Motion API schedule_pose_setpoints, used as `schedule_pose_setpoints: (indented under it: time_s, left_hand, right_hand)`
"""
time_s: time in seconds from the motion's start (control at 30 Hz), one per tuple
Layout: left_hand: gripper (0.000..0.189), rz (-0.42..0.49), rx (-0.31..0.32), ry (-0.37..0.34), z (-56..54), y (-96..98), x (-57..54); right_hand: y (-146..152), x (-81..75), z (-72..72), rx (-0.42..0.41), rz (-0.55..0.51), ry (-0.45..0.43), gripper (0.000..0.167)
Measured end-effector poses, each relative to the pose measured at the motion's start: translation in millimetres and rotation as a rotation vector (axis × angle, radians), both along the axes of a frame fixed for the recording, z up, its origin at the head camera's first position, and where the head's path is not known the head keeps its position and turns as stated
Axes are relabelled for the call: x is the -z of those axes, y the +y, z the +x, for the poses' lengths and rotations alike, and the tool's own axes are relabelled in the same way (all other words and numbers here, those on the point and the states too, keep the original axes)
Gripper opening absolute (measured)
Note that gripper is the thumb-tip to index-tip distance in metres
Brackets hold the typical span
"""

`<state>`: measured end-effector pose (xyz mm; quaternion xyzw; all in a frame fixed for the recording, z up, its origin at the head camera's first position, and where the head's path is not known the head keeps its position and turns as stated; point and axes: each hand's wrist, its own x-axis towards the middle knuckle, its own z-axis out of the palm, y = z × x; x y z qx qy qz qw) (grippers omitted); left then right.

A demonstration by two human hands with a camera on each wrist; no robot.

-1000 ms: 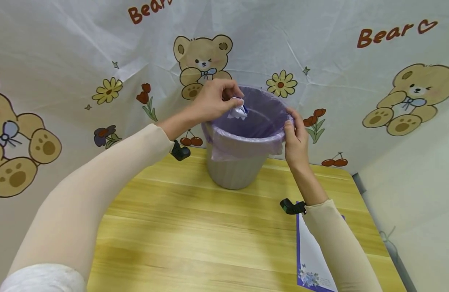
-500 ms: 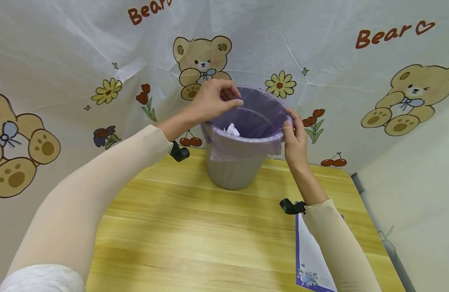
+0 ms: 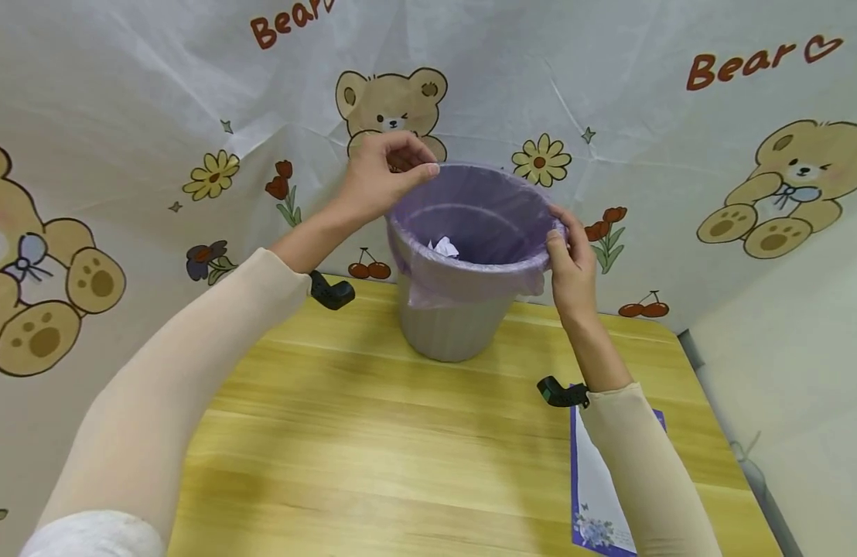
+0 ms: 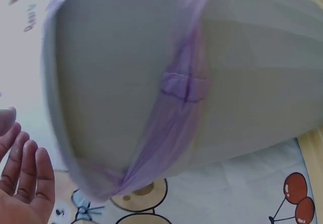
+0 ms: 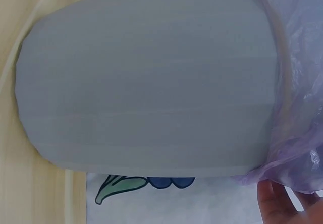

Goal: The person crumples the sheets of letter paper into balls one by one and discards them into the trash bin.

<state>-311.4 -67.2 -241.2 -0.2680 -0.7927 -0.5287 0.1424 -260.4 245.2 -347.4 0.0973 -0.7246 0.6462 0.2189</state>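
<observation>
Gripping, with right hand (image 3: 573, 259), purple-lined rim (image 3: 477, 268) of pale grey ribbed round bin (image 3: 451, 333); upright between hands, long axis vertical. With left hand (image 3: 383, 176): holding nothing, fingers loose, just above opposite rim; nearer to crumpled white paper (image 3: 445, 247) below, inside bin.

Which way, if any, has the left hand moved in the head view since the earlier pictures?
Yes: against the middle printed teddy bear, the left hand has shifted up and to the left in the picture.
</observation>
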Motion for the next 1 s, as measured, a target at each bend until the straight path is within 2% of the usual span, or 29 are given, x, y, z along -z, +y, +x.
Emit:
schedule_pose_setpoints:
  time_s: [0.17, 0.33, 0.53, 0.67, 0.87, 1.0]
  left_hand:
    - [0.015, 0.048, -0.039, -0.012, 10.9, -20.0, 4.1]
    - [0.015, 0.125, -0.038, -0.061, 24.8, -36.7, 18.6]
    - [0.012, 0.175, -0.030, -0.093, 51.7, -49.0, 44.0]
    - [0.015, 0.202, 0.008, -0.113, 66.2, -50.1, 60.8]
    - [0.017, 0.242, 0.065, -0.178, 80.9, -47.4, 90.0]
    - [0.017, 0.238, 0.065, -0.218, 86.7, -44.8, 113.7]
  right_hand:
    - [1.1, -1.9, 1.6, 0.008, -0.002, -0.029, 0.044]
    - [2.0, -2.2, 4.7, 0.024, 0.020, -0.020, 0.044]
    - [3.4, 1.3, 11.9, 0.094, 0.097, 0.012, 0.043]
    - [6.3, 5.9, 17.8, 0.091, 0.027, 0.019, 0.044]
    - [17.8, 19.1, 31.3, 0.098, -0.031, 0.050, 0.041]
    - [29.6, 36.3, 47.0, 0.105, -0.033, 0.038, 0.039]
